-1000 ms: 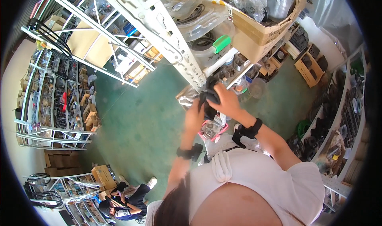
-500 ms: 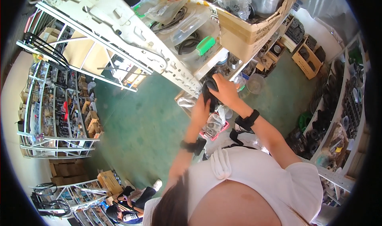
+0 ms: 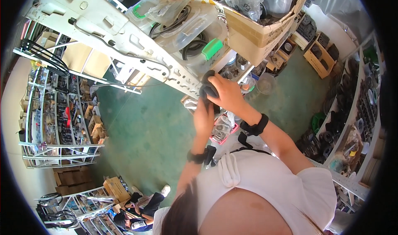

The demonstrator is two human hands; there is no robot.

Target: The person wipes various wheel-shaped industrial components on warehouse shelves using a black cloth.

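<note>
Both my hands are together near the shelf post, closed around a black rounded piece (image 3: 209, 82) that looks like rubber. Its kind is hard to tell because my fingers cover much of it. My right hand (image 3: 227, 93) grips it from the right, with its fingers over the top. From below, my left hand (image 3: 203, 115) holds the lower part, its fingers partly hidden behind the piece. The pale perforated metal post (image 3: 143, 53) slants down to just left of the piece.
On the shelf above stand a clear plastic tub with a green clip (image 3: 212, 49) and an open cardboard box (image 3: 253, 38). A pink-edged basket (image 3: 226, 136) sits below my hands. Loaded racks line both sides, and a person (image 3: 141, 212) sits at the lower left.
My hands and the black piece have shifted slightly left, nearer the post. My right hand has turned a little over the piece, and both hands still hold it.
</note>
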